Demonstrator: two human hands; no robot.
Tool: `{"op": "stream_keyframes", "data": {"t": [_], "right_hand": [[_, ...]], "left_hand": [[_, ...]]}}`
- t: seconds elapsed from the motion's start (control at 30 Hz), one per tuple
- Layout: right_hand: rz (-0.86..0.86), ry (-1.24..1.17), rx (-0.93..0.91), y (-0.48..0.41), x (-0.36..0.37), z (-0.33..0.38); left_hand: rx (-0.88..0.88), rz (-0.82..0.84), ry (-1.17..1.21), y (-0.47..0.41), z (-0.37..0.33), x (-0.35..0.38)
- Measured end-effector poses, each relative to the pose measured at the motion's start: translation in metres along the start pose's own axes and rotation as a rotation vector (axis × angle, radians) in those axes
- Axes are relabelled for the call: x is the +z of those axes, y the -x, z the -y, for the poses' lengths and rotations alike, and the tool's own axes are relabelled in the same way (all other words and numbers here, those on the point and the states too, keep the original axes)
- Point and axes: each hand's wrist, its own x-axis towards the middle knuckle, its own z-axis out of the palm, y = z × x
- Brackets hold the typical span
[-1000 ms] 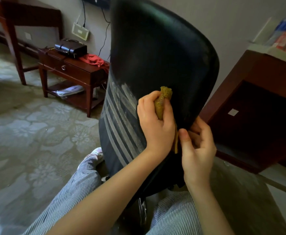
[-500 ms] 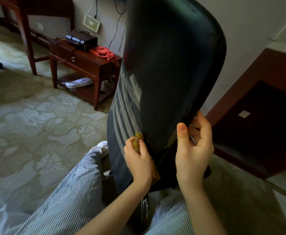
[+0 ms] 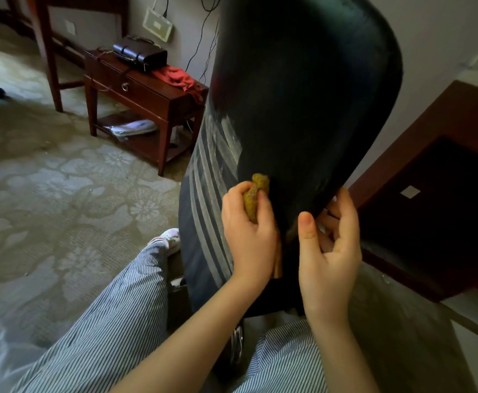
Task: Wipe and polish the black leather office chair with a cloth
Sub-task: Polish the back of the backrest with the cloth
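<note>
At far left a patterned carpet (image 3: 62,194) covers the floor. Against the wall stands a low wooden table (image 3: 158,100) with a black bag (image 3: 140,53) and a red rag (image 3: 181,78) on top and papers (image 3: 132,127) on its lower shelf. Nearer, striped trousers (image 3: 113,336) and a pale shoe (image 3: 171,239) show that the person sits or kneels close behind the chair (image 3: 303,95).

The chair's black back fills the middle, upright and turned a little. Pale streaks run down its left flank; whether they are dust, polish residue or wear I cannot tell. The broad centre and top look uniformly dark with a dull sheen.

The left hand (image 3: 249,234) has its fingers and thumb curled tight round a wadded mustard cloth (image 3: 256,194), whose top end presses on the lower back just right of the streaks; a tail of it hangs below the hand. The right hand (image 3: 328,251) grips the back's right edge, thumb flat on the near face and fingers hooked behind, likely steadying it.

At right stands a dark wooden cabinet (image 3: 444,165).

My judgement: the wiping is mid-course. The dark centre may be done, the streaked left flank and lower edge look left to do, and the seat, arms and base are out of view, so their state is unknown.
</note>
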Motion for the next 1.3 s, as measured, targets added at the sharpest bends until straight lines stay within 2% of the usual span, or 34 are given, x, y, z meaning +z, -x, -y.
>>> {"op": "stream_keyframes", "data": {"t": [0.1, 0.23, 0.33, 0.47, 0.67, 0.77, 0.83, 0.97, 1.1, 1.3], "right_hand": [[-0.016, 0.02, -0.036, 0.0, 0.002, -0.004], [-0.048, -0.006, -0.051, -0.002, 0.005, -0.005], [-0.06, 0.004, -0.054, -0.002, 0.006, -0.005], [-0.063, 0.006, -0.046, -0.003, 0.007, -0.004], [-0.046, 0.004, -0.036, -0.003, 0.007, -0.003], [-0.043, 0.011, -0.052, -0.004, 0.009, -0.001], [-0.044, 0.017, -0.063, -0.005, 0.012, -0.001], [-0.059, 0.047, -0.083, -0.005, 0.017, -0.002], [-0.051, 0.028, -0.067, -0.005, 0.02, 0.001], [0.088, 0.058, -0.033, -0.002, 0.006, 0.002]], "left_hand": [[-0.191, -0.038, -0.115, 0.0, 0.046, -0.009], [-0.553, -0.064, -0.266, 0.016, 0.113, -0.029], [-0.72, -0.072, -0.289, 0.029, 0.126, -0.036], [-0.678, -0.109, -0.238, 0.024, 0.089, -0.025], [-0.282, 0.031, 0.027, 0.007, 0.007, -0.008], [-0.134, 0.02, 0.028, 0.002, 0.004, -0.007], [-0.112, 0.006, 0.014, -0.001, 0.017, -0.009], [-0.276, 0.013, -0.055, -0.003, 0.066, -0.019], [-0.565, -0.008, -0.212, 0.013, 0.127, -0.04], [-0.832, -0.084, -0.286, 0.051, 0.158, -0.058]]}}
